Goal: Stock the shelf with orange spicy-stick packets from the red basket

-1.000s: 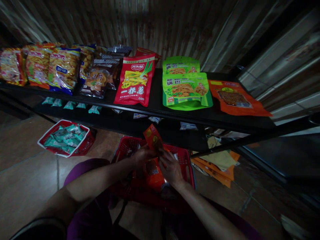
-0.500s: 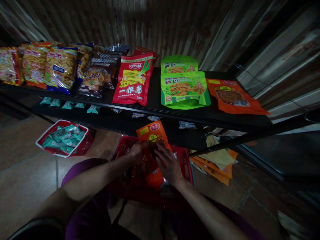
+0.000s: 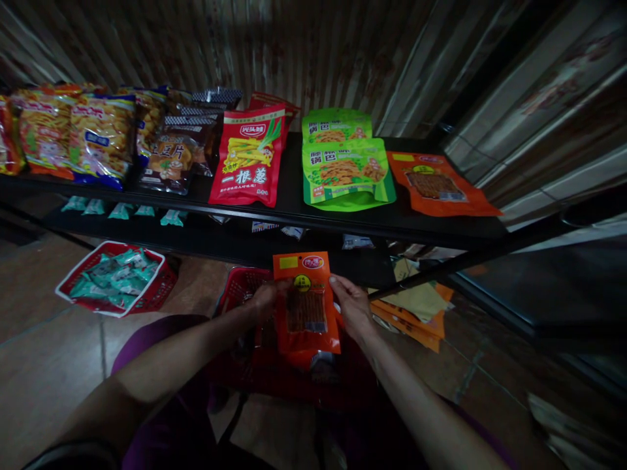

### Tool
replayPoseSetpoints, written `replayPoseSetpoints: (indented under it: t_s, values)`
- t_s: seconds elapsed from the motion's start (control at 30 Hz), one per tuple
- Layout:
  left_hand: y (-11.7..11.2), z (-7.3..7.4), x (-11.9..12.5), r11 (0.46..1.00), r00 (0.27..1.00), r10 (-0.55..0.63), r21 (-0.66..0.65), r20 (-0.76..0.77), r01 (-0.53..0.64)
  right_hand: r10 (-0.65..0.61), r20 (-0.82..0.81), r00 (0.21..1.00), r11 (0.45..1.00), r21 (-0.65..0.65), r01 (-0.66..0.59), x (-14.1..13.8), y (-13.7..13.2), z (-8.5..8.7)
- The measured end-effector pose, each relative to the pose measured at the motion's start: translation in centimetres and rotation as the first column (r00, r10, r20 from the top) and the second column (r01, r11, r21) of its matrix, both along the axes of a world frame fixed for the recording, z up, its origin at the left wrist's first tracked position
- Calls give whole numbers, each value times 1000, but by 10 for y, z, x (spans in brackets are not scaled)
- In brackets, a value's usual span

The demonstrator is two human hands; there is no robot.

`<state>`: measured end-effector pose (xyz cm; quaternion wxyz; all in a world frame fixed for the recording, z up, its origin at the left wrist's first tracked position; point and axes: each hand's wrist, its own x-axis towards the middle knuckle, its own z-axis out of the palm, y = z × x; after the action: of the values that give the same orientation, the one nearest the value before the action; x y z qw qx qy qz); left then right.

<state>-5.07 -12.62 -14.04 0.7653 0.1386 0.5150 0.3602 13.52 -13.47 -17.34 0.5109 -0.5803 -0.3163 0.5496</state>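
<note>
An orange snack pouch (image 3: 307, 310) with a clear window showing brown strips is held upright between my hands. My left hand (image 3: 267, 300) grips its left edge, the thumb side over the front. On the other edge my right hand (image 3: 351, 303) is closed, pinching it with the thumb in front. Below the pouch is a red plastic basket (image 3: 240, 281) with more packets inside, partly hidden by my arms. A similar orange pouch (image 3: 438, 186) lies flat at the right end of the black shelf (image 3: 289, 214).
Along the shelf are green pouches (image 3: 345, 173), a red pouch (image 3: 249, 156), brown potato-chip bags (image 3: 169, 156) and yellow snack bags (image 3: 102, 140). A second red basket (image 3: 164, 287) of teal packets stands on the floor at left. Flattened orange packaging (image 3: 416, 320) lies at right, near a slanting black rail (image 3: 441, 261).
The orange pouch has turned upright with its front squarely facing me. My right hand has moved from across its front to its right edge. The view has shifted slightly right.
</note>
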Motion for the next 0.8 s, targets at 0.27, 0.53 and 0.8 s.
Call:
replayPoseSetpoints:
  t_s: [0.27,0.53,0.8]
  values:
    - [1,1,-2,996,991,-66,59,115,60,-152,-172,973,988,-62,144,0,4,11]
    - [-1,-5,-4,989,995,-90,120,52,83,-201,-218,955,979,-70,190,0,5,16]
    - [-9,-8,-12,957,995,-96,272,-18,97,-47,-221,974,998,-62,34,3,-7,25]
